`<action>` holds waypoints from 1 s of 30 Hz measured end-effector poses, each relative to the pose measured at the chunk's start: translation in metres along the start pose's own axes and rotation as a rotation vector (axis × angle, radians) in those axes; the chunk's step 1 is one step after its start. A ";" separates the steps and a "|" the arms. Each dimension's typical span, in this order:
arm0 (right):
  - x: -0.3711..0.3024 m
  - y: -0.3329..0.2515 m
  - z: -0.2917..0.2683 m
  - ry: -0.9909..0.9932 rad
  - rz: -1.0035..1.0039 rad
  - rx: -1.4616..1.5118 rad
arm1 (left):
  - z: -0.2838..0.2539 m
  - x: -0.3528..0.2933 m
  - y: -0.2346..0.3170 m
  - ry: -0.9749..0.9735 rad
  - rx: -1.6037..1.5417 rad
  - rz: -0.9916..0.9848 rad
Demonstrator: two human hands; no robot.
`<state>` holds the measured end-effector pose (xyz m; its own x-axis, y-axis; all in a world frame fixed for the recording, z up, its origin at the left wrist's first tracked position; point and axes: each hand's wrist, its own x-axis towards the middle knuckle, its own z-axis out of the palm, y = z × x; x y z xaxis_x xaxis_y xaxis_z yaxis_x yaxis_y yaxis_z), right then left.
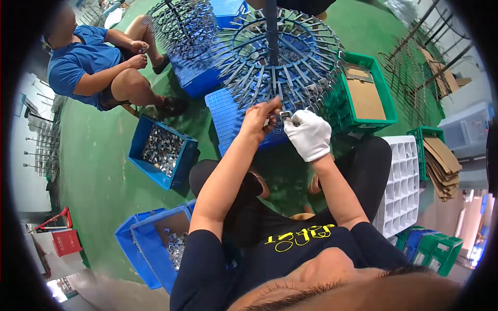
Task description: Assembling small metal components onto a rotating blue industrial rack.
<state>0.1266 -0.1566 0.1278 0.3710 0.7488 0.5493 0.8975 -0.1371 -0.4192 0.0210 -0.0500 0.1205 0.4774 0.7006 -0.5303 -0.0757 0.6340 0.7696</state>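
Observation:
My left hand (255, 122) is bare and curled, its fingertips at the near edge of a round, tiered metal rack (275, 73) with many spokes. A small shiny bit shows in its curled fingers, too little of it visible to name. On my right hand (309, 136) is a white glove. Its thumb and fingers pinch a small square metal piece (285, 114), close to the left fingertips. Similar small pieces hang on the spoke ends of the rack. The rack's dark upright post (271, 31) rises through its middle.
Blue bins of small metal parts (136, 136) (136, 228) stand at left. A green crate (386, 106) with cardboard and a white compartment tray (386, 220) are at right. A seated person (85, 62) works beside a second rack (181, 28). Blue crates (220, 111) support the racks.

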 end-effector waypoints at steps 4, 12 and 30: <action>0.004 0.003 0.003 0.038 -0.059 -0.062 | 0.003 0.009 -0.002 -0.011 -0.034 0.045; 0.007 0.004 0.009 0.069 -0.108 -0.092 | 0.001 0.032 -0.018 -0.040 -0.187 0.156; 0.008 0.003 0.010 0.089 -0.110 -0.116 | 0.003 0.029 -0.013 -0.059 -0.218 0.159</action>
<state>0.1297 -0.1447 0.1237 0.2839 0.7038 0.6512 0.9535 -0.1354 -0.2693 0.0382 -0.0388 0.0967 0.4941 0.7810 -0.3821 -0.3376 0.5773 0.7434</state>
